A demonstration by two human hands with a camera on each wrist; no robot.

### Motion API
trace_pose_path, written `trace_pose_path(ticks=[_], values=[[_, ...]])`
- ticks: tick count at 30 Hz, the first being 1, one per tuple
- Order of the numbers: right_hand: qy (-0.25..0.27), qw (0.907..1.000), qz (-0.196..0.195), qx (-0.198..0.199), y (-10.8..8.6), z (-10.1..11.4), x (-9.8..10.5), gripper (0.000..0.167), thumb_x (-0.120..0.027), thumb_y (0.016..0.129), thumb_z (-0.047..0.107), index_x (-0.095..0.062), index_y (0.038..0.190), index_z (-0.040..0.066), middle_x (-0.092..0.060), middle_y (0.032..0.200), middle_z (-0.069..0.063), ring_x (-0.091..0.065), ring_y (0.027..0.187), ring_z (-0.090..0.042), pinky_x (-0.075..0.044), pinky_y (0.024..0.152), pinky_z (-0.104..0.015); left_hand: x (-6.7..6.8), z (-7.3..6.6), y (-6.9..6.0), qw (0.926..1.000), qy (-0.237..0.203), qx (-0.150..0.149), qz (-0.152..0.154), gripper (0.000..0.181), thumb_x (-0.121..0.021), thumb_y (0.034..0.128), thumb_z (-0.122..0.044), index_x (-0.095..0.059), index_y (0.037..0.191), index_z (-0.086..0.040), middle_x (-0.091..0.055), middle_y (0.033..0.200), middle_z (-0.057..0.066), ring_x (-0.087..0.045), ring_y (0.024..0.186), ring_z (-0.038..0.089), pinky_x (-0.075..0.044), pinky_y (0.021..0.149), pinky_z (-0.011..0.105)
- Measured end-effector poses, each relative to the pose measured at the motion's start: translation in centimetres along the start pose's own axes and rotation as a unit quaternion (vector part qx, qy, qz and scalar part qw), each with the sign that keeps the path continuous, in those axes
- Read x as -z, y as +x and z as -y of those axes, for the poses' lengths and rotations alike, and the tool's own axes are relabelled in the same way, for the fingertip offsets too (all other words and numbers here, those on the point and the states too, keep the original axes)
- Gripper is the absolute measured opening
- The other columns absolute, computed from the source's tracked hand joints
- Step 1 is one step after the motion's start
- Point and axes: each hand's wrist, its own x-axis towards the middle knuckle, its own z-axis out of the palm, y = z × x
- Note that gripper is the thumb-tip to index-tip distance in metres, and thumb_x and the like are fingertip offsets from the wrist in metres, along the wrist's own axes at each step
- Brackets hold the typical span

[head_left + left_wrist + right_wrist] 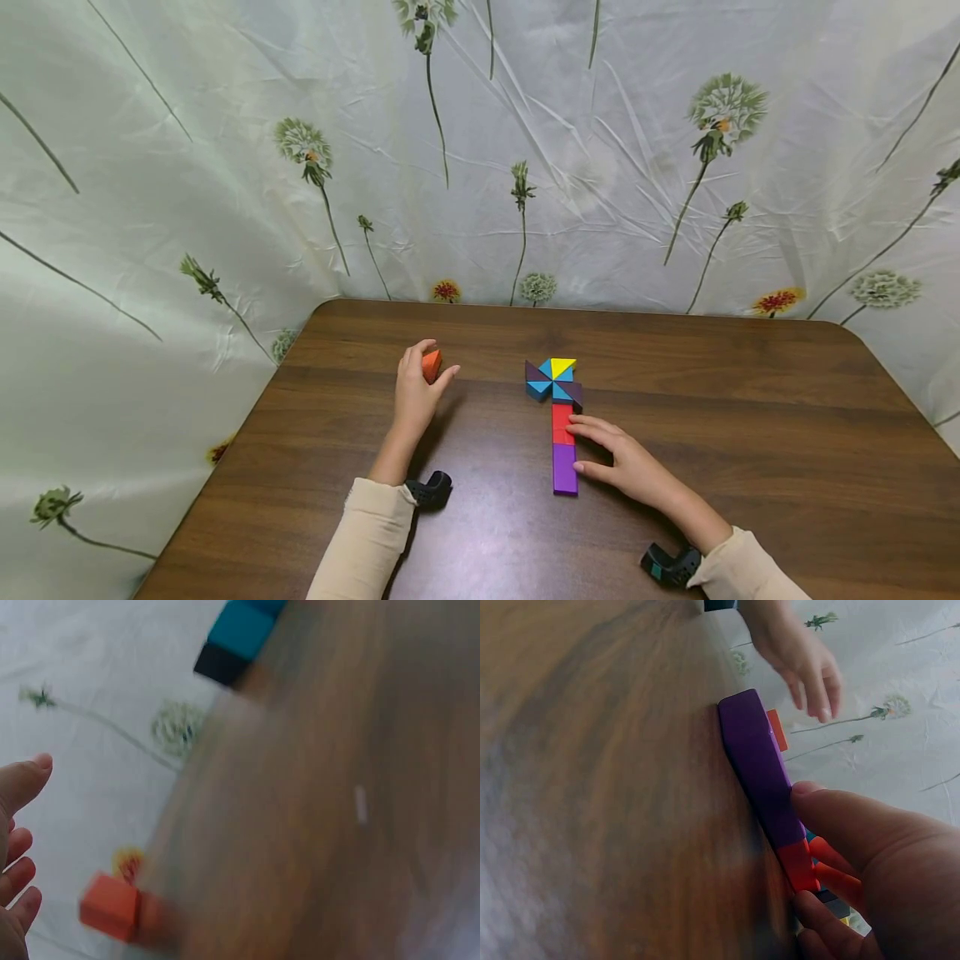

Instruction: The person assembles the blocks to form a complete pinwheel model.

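An orange block (431, 365) rests on the table at the left. Just above it, my left hand (416, 398) hovers with loosely bent fingers, and the left wrist view shows a gap between the hand (16, 847) and the block (111, 906). Mid-table, blue, dark and yellow triangular blocks (562, 367) form a pinwheel. A red section (562, 423) and then a purple block (565, 471) run in a line from it toward me. My right hand (626, 462) lies along the right side of this line, thumb at the purple block (756, 761), fingers beside the red section (799, 864).
The brown wooden table (750, 400) has rounded back corners. Behind it and to the left hangs a pale curtain (615, 167) printed with dandelions. A black wrist device (431, 492) sits on the left wrist, and another device (670, 567) on the right.
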Motion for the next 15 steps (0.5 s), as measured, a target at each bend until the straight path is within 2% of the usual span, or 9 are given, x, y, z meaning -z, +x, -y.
trace_pose_path(ticks=[2,5,11,15], values=[[0.002,1.0000,0.002,-0.002,0.0,0.1,0.0,0.050,-0.064,0.082,0.035,-0.052,0.126,0.013,-0.043,0.133,-0.006,-0.036,0.122,-0.032,-0.032,0.094,-0.055,0.2,0.8,-0.1,0.9995,0.000,0.032,-0.006,0.053,-0.077,0.0705,-0.016,-0.052,0.113,0.002,-0.053,0.105,0.017,-0.047,0.098,0.035,-0.039,0.082,0.045],[0.003,1.0000,0.003,-0.004,0.0,0.1,0.0,0.050,-0.064,0.082,0.035,-0.052,0.126,0.014,-0.043,0.133,-0.007,-0.036,0.122,-0.032,-0.032,0.093,-0.055,0.3,1.6,-0.2,0.9978,-0.005,0.065,-0.005,0.053,-0.076,0.0715,-0.016,-0.051,0.115,0.002,-0.052,0.109,0.018,-0.046,0.103,0.033,-0.038,0.086,0.046],[0.003,1.0000,0.002,-0.004,0.0,0.1,0.0,0.050,-0.064,0.082,0.035,-0.052,0.126,0.014,-0.043,0.133,-0.006,-0.036,0.122,-0.032,-0.032,0.094,-0.054,0.3,2.3,-0.3,0.9957,0.007,0.090,0.021,0.054,-0.075,0.0728,-0.013,-0.049,0.117,0.004,-0.048,0.114,0.021,-0.044,0.106,0.035,-0.037,0.090,0.046],[0.004,1.0000,0.003,-0.005,0.0,0.0,0.0,0.050,-0.064,0.082,0.034,-0.052,0.126,0.014,-0.043,0.133,-0.006,-0.036,0.122,-0.032,-0.032,0.094,-0.055,0.3,2.6,-0.4,0.9919,0.018,0.119,0.039,0.054,-0.074,0.0738,-0.011,-0.048,0.117,0.006,-0.049,0.112,0.023,-0.048,0.105,0.035,-0.039,0.090,0.045]])
